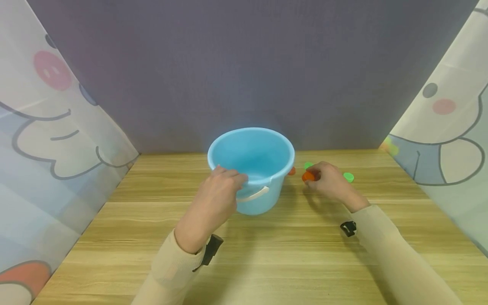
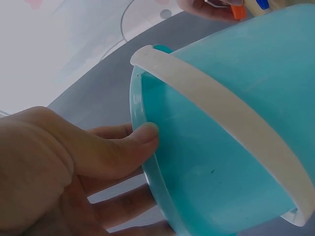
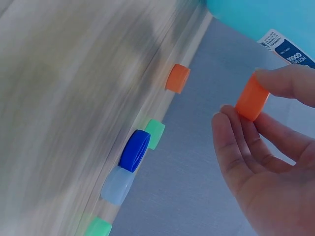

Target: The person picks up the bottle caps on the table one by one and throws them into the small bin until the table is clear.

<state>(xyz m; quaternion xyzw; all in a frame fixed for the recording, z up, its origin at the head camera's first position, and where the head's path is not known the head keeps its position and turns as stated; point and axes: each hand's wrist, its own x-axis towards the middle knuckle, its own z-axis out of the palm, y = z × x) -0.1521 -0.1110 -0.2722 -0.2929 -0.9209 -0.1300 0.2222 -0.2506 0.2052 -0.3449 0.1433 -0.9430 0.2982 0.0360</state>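
Note:
A light blue bucket with a white handle stands upright on the wooden table. My left hand grips its near rim, the thumb on one side of the wall and the fingers on the other. To the right of the bucket, my right hand pinches an orange bottle cap between thumb and fingers, held off the table. Beyond it on the table lie another orange cap, a green cap, a dark blue cap, a pale translucent cap and a second green cap.
A dark grey panel rises behind the table. Cartoon-printed curtains hang on the left and right sides. A label is stuck on the bucket's outside.

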